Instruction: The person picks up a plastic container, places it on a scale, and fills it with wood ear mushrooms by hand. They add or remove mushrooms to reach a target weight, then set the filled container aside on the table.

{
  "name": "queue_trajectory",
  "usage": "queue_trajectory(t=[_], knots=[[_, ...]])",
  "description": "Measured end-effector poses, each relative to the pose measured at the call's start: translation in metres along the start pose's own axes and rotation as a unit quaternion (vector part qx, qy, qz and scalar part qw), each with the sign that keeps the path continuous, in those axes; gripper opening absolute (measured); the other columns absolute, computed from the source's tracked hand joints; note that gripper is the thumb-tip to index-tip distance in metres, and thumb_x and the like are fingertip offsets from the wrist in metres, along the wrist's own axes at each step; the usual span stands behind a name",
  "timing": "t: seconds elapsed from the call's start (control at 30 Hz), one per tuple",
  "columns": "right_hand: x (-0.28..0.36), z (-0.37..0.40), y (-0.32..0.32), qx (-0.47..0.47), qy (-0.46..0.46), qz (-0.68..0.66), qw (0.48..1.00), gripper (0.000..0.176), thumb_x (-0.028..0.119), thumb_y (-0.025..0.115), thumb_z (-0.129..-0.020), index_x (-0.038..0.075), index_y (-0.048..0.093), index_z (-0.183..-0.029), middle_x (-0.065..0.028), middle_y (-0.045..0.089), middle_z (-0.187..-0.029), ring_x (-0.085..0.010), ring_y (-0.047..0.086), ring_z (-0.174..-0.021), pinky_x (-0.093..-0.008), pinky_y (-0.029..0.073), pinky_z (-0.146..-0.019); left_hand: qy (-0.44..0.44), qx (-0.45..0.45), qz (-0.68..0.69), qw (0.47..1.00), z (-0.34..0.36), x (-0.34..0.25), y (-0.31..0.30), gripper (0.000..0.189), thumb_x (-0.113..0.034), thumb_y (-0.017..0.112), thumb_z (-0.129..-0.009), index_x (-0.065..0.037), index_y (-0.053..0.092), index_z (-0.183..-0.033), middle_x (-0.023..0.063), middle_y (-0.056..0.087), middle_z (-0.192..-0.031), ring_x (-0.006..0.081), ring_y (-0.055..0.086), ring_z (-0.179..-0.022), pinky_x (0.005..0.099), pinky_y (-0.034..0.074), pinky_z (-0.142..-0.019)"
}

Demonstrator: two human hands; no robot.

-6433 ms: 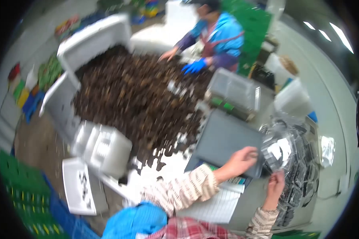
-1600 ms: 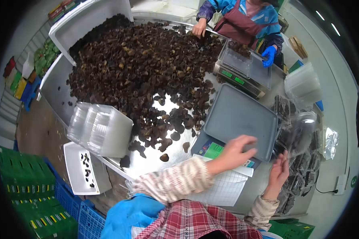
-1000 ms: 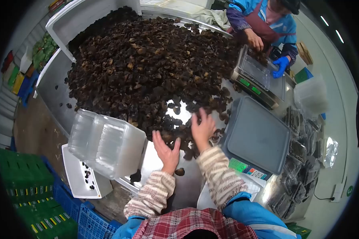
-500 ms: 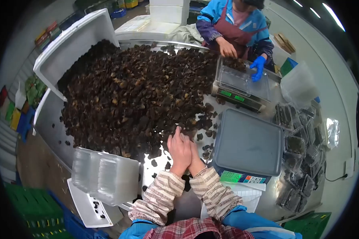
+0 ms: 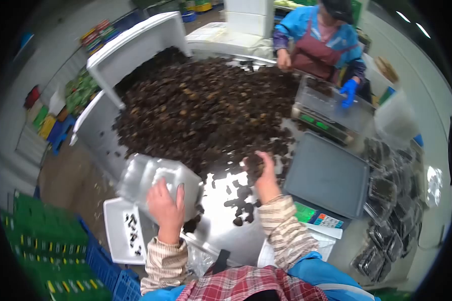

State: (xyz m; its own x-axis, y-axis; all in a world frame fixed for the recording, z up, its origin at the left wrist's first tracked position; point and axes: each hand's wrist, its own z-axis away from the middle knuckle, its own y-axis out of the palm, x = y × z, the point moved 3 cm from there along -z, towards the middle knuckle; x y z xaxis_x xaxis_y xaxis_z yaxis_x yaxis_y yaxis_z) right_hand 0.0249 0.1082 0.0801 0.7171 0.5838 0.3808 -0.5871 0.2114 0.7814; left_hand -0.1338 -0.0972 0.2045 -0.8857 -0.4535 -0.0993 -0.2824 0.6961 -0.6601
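A big heap of dark brown wood ear mushrooms [image 5: 201, 110] covers much of the metal table. My left hand [image 5: 166, 209] is open, thumb apart from the fingers, its fingertips over the stacked clear plastic trays [image 5: 190, 176]. At the heap's near edge, my right hand [image 5: 269, 180] is closed around a small clump of wood ear mushrooms [image 5: 254, 166]. Loose pieces [image 5: 242, 195] lie on the bare metal between my hands. To the right of my right hand is a scale with a grey platform [image 5: 329, 173] and a green display.
Across the table, a person in a red apron [image 5: 316, 50] stands at another scale [image 5: 324, 120], one hand gloved blue. Filled clear packs [image 5: 386, 200] are piled on the right. A white foam box [image 5: 116, 231] stands low left, near green crates [image 5: 45, 246].
My hands, together at the heap's near edge before, are now apart. The left has moved to the tray stack; the right holds mushrooms. The view has shifted left.
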Motion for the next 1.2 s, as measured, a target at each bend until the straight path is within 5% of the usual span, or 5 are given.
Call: queue_trajectory(t=[0.07, 0.4, 0.6, 0.83, 1.2], knots=[[-0.004, -0.009, -0.009, 0.003, 0.049, -0.031, 0.998, 0.026, 0.023, 0.068, -0.074, 0.006, 0.057, -0.090, -0.0135, 0.063, -0.087, -0.0285, 0.064, -0.075, -0.0373, 0.054, -0.060, -0.179, 0.269, 0.125, 0.938, 0.025, 0.041, 0.017, 0.020, -0.021, 0.064, -0.080, -0.002, 0.064, -0.089, 0.0168, 0.064, -0.088, 0.0336, 0.061, -0.079, 0.0397, 0.047, -0.068], [0.019, 0.047, 0.016, 0.068, 0.046, -0.005, 0.997, 0.025, 0.020, 0.070, -0.073, 0.008, 0.057, -0.091, -0.0135, 0.060, -0.089, -0.0337, 0.061, -0.077, -0.0408, 0.056, -0.067, -0.197, 0.221, 0.186, 0.937, 0.032, 0.051, 0.020, 0.025, -0.024, 0.058, -0.083, -0.002, 0.064, -0.075, 0.0176, 0.062, -0.074, 0.0354, 0.059, -0.065, 0.0425, 0.045, -0.058], [0.063, 0.090, 0.013, 0.105, 0.013, 0.007, 0.994, 0.022, 0.016, 0.066, -0.076, 0.002, 0.059, -0.092, -0.0122, 0.064, -0.084, -0.0264, 0.065, -0.074, -0.0364, 0.057, -0.067, -0.248, -0.098, 0.131, 0.955, -0.018, 0.063, -0.006, 0.023, -0.016, 0.051, -0.089, -0.001, 0.055, -0.073, 0.0168, 0.056, -0.064, 0.0336, 0.051, -0.055, 0.0420, 0.039, -0.051], [0.193, 0.153, 0.004, 0.087, -0.179, 0.120, 0.973, 0.027, 0.009, 0.064, -0.076, -0.001, 0.054, -0.099, -0.0115, 0.062, -0.082, -0.0235, 0.064, -0.072, -0.0358, 0.056, -0.067, 0.268, 0.006, 0.346, 0.899, -0.003, -0.150, 0.042, 0.007, -0.008, 0.061, -0.071, -0.009, 0.054, -0.071, 0.0066, 0.047, -0.062, 0.0240, 0.050, -0.056, 0.0366, 0.039, -0.051], [0.195, 0.130, -0.089, 0.052, -0.432, 0.799, 0.416, 0.039, 0.022, 0.074, -0.059, 0.019, 0.068, -0.098, -0.0064, 0.057, -0.113, -0.0262, 0.062, -0.091, -0.0332, 0.051, -0.077, 0.390, 0.128, 0.450, 0.793, 0.073, -0.262, 0.056, 0.029, -0.013, 0.066, -0.069, -0.004, 0.057, -0.095, 0.0111, 0.056, -0.093, 0.0257, 0.055, -0.089, 0.0367, 0.044, -0.078]])
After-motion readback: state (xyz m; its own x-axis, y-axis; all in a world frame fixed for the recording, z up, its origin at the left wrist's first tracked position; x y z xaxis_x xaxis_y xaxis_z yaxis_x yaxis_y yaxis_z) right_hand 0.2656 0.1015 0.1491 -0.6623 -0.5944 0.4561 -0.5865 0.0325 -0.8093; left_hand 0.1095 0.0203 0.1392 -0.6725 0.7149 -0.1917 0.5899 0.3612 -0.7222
